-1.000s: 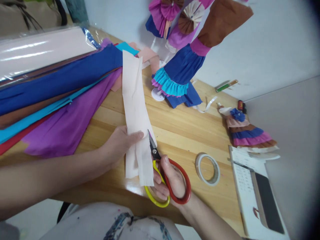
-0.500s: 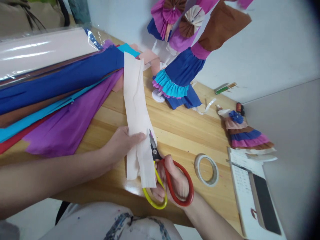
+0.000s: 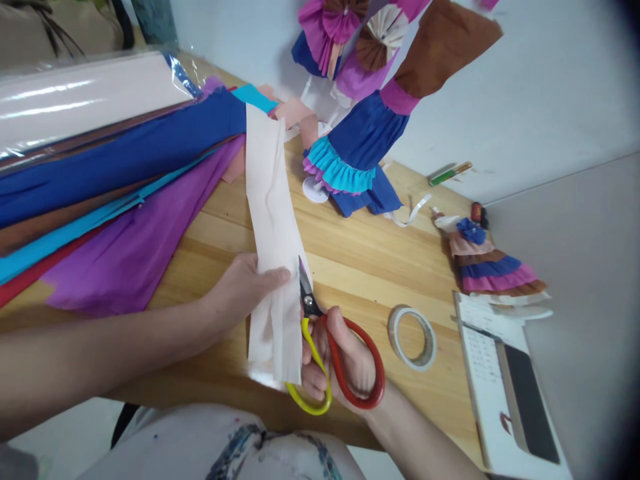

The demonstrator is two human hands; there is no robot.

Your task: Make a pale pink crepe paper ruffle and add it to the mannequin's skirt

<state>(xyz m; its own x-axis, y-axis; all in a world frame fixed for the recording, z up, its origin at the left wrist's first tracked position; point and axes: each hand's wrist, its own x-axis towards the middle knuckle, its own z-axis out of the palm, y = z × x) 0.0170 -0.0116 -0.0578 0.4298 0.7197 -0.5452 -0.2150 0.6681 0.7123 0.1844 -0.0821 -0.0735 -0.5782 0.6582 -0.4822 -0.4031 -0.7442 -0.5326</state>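
Observation:
A long cream paper strip (image 3: pixel 273 200), folded in layers, runs lengthwise over the wooden table (image 3: pixel 350 267). My left hand (image 3: pixel 247 283) grips its left side, the thumb on top and the other fingers hidden beneath. Around the scissors' handles, one red and one yellow, my right hand (image 3: pixel 345 353) is closed. The dark blades of the scissors (image 3: pixel 309 303) point away from me at the strip's right edge, just right of my left thumb. How far the blades reach into the paper cannot be made out.
Coloured crepe paper (image 3: pixel 120 150) and a plastic-wrapped roll (image 3: pixel 95 100) lie at the left. A ruffled paper dress (image 3: pixel 367 133) stands at the back. To the right are a tape roll (image 3: pixel 413 338), a second dress (image 3: pixel 495 267), a green pen (image 3: pixel 450 175) and a white box (image 3: pixel 515 387).
The near end of the cream strip has shifted left and slightly toward me. Both hands keep their hold, with the scissors almost where they were.

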